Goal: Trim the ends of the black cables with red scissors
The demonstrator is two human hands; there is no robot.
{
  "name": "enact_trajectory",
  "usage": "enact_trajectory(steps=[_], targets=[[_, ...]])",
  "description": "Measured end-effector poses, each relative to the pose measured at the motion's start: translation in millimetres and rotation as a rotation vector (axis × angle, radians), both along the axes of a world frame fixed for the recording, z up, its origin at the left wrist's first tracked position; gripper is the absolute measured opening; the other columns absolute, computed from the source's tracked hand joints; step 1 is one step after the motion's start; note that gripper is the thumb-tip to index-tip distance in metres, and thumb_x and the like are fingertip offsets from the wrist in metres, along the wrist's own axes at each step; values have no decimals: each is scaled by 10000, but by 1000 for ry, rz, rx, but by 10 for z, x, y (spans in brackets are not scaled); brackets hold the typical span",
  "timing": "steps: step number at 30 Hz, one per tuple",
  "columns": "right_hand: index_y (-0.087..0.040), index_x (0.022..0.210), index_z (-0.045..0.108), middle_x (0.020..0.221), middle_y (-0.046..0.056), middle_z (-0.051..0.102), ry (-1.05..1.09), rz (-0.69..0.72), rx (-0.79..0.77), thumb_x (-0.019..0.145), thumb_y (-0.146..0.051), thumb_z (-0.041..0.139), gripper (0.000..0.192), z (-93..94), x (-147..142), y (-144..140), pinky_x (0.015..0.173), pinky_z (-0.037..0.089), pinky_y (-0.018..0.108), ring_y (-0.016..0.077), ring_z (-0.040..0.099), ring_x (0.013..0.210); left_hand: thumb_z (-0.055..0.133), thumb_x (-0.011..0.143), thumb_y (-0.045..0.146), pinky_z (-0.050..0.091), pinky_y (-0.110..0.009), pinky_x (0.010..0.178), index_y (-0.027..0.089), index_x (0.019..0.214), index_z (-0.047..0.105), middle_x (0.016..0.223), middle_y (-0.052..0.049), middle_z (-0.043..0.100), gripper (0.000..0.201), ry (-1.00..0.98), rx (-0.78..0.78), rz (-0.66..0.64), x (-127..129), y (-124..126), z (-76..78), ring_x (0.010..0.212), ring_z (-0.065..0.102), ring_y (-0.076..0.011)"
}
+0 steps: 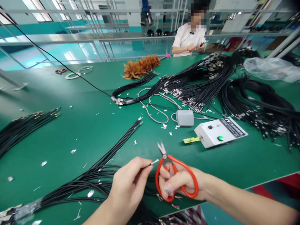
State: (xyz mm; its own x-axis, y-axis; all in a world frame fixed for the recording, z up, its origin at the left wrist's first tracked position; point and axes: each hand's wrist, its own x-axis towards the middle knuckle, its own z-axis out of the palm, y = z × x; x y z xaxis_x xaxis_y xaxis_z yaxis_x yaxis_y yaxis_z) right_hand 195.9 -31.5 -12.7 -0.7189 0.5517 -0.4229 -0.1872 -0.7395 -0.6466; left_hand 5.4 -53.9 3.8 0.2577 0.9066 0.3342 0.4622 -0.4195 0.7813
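Near the front of the green table, my left hand [131, 182] pinches a black cable close to its stripped end [154, 162], where pale strands stick out past the fingertips. My right hand [177, 181] is closed around red-handled scissors [164, 156]. Their blades point away from me, slightly parted, just right of the stripped end and apart from it. To the left of my left hand lies a bundle of black cables [77, 184], wrapped in clear plastic at its near end. A few straight cables [126, 136] from it reach toward the table's middle.
A grey-white control box [220, 132] with a yellow tool tip stands right, beside a grey block [185, 118] on a cord. Large heaps of black cables [192, 84] cover the back right. A brown feather duster [142, 66] lies behind. Across the table sits a person [189, 39].
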Motion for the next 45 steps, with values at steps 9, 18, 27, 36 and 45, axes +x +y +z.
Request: enact_trajectory(steps=[9,18,27,36,45], targets=[[-216,824,592,905,31,709,-830,-330,876,800,-252,639,64,70,257,323,723,447,319,177,603,750,601,819,289,415,-195,522,160,783,626,572,30,553,136,-420,-614,68,124,106,104,537,508,-102],[-204,729,496,942,33,681,-458,-339,809,796,-249,674,196,277,-12,112,775,450,308,174,617,843,611,791,275,400,-211,513,163,690,583,590,24,553,154,-369,-580,74,182,120,78,534,497,-108],[-200,693,489,708,-2,541,-675,-79,1384,706,-53,551,160,376,63,176,597,353,273,154,456,679,549,816,193,395,-218,525,172,654,582,623,5,558,167,-216,-496,-51,231,71,-12,568,491,-126],[-203,717,488,922,44,676,-380,-422,710,781,-261,703,231,170,59,148,699,468,278,145,583,757,607,799,263,399,-210,505,155,719,591,576,32,523,135,-348,-643,29,205,123,-20,522,480,-106],[-203,721,491,745,-11,656,-306,-538,526,652,-312,831,363,41,-46,71,722,494,287,143,610,704,603,848,230,449,-213,547,182,901,644,735,5,636,82,-224,-363,108,256,78,-49,573,555,-111]])
